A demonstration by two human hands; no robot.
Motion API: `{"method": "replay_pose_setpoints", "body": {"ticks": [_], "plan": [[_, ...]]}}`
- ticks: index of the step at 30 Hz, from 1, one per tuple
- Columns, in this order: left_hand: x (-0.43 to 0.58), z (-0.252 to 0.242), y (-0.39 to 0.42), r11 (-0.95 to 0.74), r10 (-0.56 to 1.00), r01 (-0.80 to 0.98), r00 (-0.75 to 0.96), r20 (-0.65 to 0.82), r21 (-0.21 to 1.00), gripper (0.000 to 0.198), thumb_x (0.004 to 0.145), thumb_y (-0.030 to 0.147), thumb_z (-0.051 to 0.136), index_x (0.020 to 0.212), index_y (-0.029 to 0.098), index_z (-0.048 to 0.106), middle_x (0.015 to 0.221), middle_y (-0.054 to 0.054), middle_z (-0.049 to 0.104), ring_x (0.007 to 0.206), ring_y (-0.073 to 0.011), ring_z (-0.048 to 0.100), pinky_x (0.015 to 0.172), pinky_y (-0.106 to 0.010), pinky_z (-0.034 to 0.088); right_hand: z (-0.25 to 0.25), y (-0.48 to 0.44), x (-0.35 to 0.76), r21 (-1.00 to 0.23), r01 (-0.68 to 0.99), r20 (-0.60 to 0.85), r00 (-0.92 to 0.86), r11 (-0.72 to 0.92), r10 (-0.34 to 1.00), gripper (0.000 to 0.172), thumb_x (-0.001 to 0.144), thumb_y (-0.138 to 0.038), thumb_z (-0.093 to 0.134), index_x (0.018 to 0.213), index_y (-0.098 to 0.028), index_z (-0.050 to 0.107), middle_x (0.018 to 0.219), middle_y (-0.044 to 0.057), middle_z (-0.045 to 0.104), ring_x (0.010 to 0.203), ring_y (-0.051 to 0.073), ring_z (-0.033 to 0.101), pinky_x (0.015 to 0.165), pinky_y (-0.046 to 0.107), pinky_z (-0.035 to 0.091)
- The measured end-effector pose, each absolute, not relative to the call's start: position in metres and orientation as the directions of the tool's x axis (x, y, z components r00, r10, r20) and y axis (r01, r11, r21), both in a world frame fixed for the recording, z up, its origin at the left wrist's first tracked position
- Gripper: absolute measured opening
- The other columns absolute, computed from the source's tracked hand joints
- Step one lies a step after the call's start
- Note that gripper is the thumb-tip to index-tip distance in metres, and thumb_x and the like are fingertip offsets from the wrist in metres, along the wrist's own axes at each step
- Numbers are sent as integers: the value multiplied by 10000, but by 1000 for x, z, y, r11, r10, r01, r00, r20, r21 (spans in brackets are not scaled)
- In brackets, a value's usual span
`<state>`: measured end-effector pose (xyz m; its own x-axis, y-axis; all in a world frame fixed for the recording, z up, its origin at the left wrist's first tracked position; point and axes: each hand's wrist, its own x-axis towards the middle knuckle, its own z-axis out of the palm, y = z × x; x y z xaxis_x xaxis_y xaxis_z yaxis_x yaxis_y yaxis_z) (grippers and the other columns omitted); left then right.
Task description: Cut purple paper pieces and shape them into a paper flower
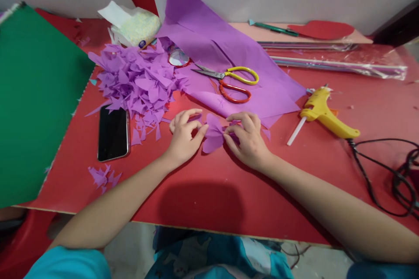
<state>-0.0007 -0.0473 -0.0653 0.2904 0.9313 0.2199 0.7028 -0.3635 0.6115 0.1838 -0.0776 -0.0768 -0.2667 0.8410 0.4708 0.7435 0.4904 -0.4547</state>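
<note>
A small folded purple paper piece (213,134) lies on the red table (209,192) between my two hands. My left hand (183,136) has its fingers curled and pinches the left edge of the piece. My right hand (247,138) is curled over its right side, fingertips pressing on the paper. Just beyond my hands lies a large purple paper sheet (229,56) with scissors (233,79) on it, yellow and red handles. A heap of cut purple paper shapes (139,80) sits to the upper left.
A black phone (113,133) lies left of my left hand. A green sheet (36,96) covers the left side. A yellow glue gun (324,113) with a black cord (386,174) lies to the right. Plastic-wrapped rolls (340,63) and a green pen (275,28) lie at the back.
</note>
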Motion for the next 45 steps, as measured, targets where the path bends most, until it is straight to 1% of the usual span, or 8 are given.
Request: {"method": "replay_pose_setpoints", "body": {"ticks": [4, 11, 16, 19, 23, 29, 38, 45], "plan": [[-1, -64, -46, -365, 931, 699, 284, 231, 614, 238, 829, 274, 541, 613, 176, 560, 1159, -70, 583, 1116, -250, 482, 973, -505, 331, -76, -77, 184, -468, 723, 472, -282, 508, 836, 84, 828, -154, 504, 771, -177, 561, 1022, 113, 559, 996, 256, 469, 860, 447, 351], [-1, -60, -45, -289, 954, 631, 251, 163, 720, 297, 814, 238, 522, 524, 173, 506, 1134, -48, 605, 1089, -222, 514, 965, -441, 366, -75, -74, 187, -541, 669, 438, -293, 509, 850, 76, 817, -155, 515, 757, -189, 548, 1020, 104, 551, 980, 248, 483, 845, 442, 376], [1, -59, -47, -268, 963, 729, 189, 190, 630, 334, 786, 194, 541, 472, 161, 433, 1052, -31, 633, 1031, -224, 524, 940, -462, 331, -75, -75, 186, -520, 692, 390, -329, 500, 860, 95, 816, -149, 513, 746, -182, 568, 1028, 98, 572, 997, 254, 475, 853, 443, 358], [2, -60, -50, -304, 945, 774, 169, 281, 555, 257, 770, 207, 564, 537, 167, 463, 1041, -49, 613, 1015, -234, 511, 901, -459, 331, -75, -75, 185, -505, 709, 351, -353, 492, 867, 101, 810, -151, 520, 737, -181, 585, 1032, 92, 577, 1008, 266, 462, 849, 447, 347], [1, -61, -54, -469, 871, 766, 318, 375, 440, 147, 744, 298, 622, 664, 187, 568, 1083, -74, 560, 1056, -260, 461, 923, -472, 303, -76, -75, 185, -487, 714, 334, -380, 503, 863, 113, 822, -169, 517, 741, -171, 596, 1033, 95, 579, 1010, 264, 449, 844, 444, 340], [-1, -64, -56, -601, 799, 709, 544, 255, 369, 145, 747, 369, 634, 796, 234, 655, 1204, -74, 498, 1146, -298, 375, 976, -542, 222, -76, -77, 185, -462, 723, 331, -397, 514, 856, 110, 825, -176, 525, 743, -162, 597, 1033, 96, 581, 1006, 255, 437, 841, 433, 329], [-4, -66, -50, -626, 775, 684, 602, 195, 374, 131, 775, 334, 617, 851, 233, 652, 1234, -77, 492, 1167, -290, 374, 973, -539, 236, -76, -76, 185, -463, 723, 320, -403, 513, 857, 112, 826, -166, 522, 745, -167, 599, 1030, 88, 586, 999, 247, 435, 832, 421, 327], [-7, -65, -46, -626, 766, 669, 623, 157, 401, 98, 800, 296, 595, 783, 205, 629, 1279, -72, 486, 1204, -283, 364, 975, -521, 266, -75, -77, 183, -469, 727, 301, -402, 501, 865, 140, 837, -177, 509, 734, -169, 603, 1025, 89, 592, 985, 251, 441, 817, 420, 332]]}}
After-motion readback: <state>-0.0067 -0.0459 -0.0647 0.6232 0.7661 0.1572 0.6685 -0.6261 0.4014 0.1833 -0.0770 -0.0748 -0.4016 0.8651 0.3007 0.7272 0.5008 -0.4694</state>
